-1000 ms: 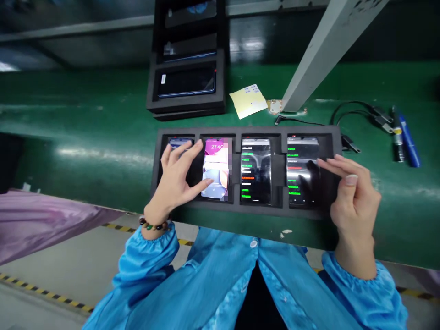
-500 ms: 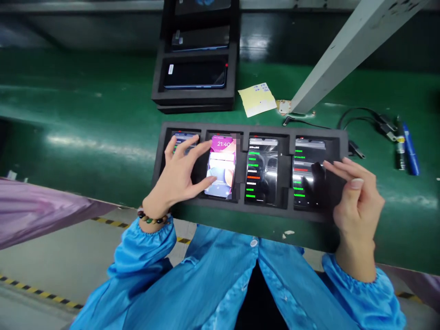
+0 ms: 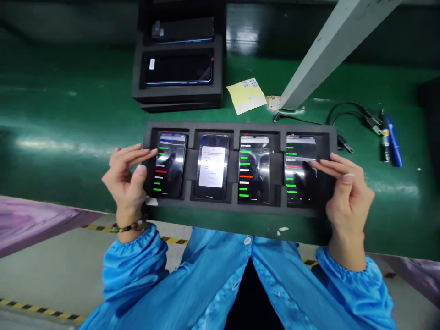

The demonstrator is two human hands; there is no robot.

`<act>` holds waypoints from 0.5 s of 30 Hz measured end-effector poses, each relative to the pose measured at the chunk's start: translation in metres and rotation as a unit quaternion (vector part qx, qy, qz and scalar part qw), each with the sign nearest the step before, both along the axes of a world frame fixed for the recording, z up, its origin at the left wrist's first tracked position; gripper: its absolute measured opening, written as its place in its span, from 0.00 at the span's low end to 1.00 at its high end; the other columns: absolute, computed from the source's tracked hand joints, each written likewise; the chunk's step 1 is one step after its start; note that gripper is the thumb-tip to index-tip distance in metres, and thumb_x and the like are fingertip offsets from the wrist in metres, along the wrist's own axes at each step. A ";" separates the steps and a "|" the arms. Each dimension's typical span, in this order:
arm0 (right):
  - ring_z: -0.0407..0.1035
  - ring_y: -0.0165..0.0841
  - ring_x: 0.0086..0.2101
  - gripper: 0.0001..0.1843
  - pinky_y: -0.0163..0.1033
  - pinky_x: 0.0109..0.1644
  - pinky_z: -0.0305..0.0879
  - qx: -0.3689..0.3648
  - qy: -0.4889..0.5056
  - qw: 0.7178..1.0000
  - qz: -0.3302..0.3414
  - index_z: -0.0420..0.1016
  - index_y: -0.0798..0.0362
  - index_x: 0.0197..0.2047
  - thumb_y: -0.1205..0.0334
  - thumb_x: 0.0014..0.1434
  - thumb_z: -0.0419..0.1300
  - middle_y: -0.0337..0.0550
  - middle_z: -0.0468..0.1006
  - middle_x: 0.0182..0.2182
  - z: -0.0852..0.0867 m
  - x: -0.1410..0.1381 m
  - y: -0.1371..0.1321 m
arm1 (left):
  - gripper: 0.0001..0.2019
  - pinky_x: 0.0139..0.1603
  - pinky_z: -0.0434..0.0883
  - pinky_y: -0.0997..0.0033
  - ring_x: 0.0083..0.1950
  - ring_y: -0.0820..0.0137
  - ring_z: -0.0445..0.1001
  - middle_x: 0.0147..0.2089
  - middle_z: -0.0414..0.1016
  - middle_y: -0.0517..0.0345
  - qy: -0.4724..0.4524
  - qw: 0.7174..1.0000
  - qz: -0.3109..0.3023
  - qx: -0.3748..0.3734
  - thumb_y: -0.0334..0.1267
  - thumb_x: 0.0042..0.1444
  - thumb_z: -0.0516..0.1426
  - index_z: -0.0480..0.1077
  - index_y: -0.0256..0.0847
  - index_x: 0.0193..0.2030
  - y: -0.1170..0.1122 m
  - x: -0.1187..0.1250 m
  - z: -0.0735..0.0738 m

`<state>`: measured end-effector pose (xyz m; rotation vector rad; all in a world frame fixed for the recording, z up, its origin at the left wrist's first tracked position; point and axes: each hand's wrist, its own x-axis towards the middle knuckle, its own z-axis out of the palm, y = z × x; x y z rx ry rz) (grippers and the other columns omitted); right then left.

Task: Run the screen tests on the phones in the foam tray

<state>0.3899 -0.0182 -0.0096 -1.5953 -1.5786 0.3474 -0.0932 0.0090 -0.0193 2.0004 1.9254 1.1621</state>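
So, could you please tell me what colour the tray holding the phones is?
The tray is black, clearest in the head view.

- Factory floor, phone test line — long green belt [image 3: 68, 137] as worktop.
- Black foam tray [image 3: 237, 208] with four phones [image 3: 253, 168] in slots, test lists on most screens; more stacked trays [image 3: 177, 97] behind.
- Blue smock [image 3: 213, 275] with elastic cuffs, yellow-black hazard tape [image 3: 41, 310] on floor.

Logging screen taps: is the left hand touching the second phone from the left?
Apart. Head view: the left hand sits at the left end of the foam tray, and the leftmost phone lies between it and the second phone.
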 end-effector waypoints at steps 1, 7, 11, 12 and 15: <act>0.78 0.48 0.65 0.27 0.63 0.72 0.71 0.002 0.005 1.000 -0.002 0.91 0.49 0.53 0.51 0.82 0.48 0.51 0.90 0.49 0.000 0.000 -0.001 | 0.20 0.84 0.60 0.30 0.66 0.55 0.82 0.49 0.89 0.64 0.009 1.000 -0.004 -0.009 0.58 0.72 0.57 0.81 0.44 0.48 0.000 0.001 0.001; 0.79 0.49 0.64 0.28 0.67 0.73 0.69 -0.013 -0.018 1.000 -0.004 0.92 0.46 0.48 0.50 0.82 0.48 0.47 0.91 0.46 -0.001 -0.001 0.000 | 0.17 0.84 0.55 0.29 0.66 0.57 0.82 0.45 0.86 0.65 0.064 0.996 -0.034 -0.046 0.53 0.74 0.57 0.82 0.46 0.43 -0.003 0.003 0.009; 0.76 0.50 0.67 0.26 0.67 0.74 0.67 -0.024 -0.037 0.999 -0.002 0.90 0.44 0.56 0.49 0.82 0.49 0.47 0.90 0.53 -0.003 0.001 0.001 | 0.18 0.83 0.53 0.27 0.70 0.55 0.79 0.49 0.88 0.63 0.096 0.991 -0.032 -0.089 0.55 0.74 0.55 0.82 0.49 0.49 -0.002 0.002 0.010; 0.75 0.50 0.67 0.26 0.67 0.74 0.67 -0.027 -0.037 0.999 0.000 0.90 0.43 0.57 0.49 0.82 0.49 0.47 0.90 0.54 -0.003 0.001 0.002 | 0.19 0.83 0.52 0.26 0.72 0.55 0.78 0.51 0.88 0.64 0.107 0.988 -0.036 -0.102 0.56 0.74 0.54 0.82 0.49 0.52 -0.002 0.002 0.011; 0.75 0.51 0.67 0.25 0.67 0.74 0.68 -0.024 -0.035 0.999 0.004 0.89 0.42 0.59 0.49 0.81 0.50 0.48 0.89 0.55 -0.004 0.003 0.001 | 0.19 0.83 0.50 0.24 0.73 0.53 0.76 0.53 0.88 0.61 0.142 0.984 -0.036 -0.099 0.56 0.73 0.56 0.81 0.49 0.57 -0.007 0.010 0.016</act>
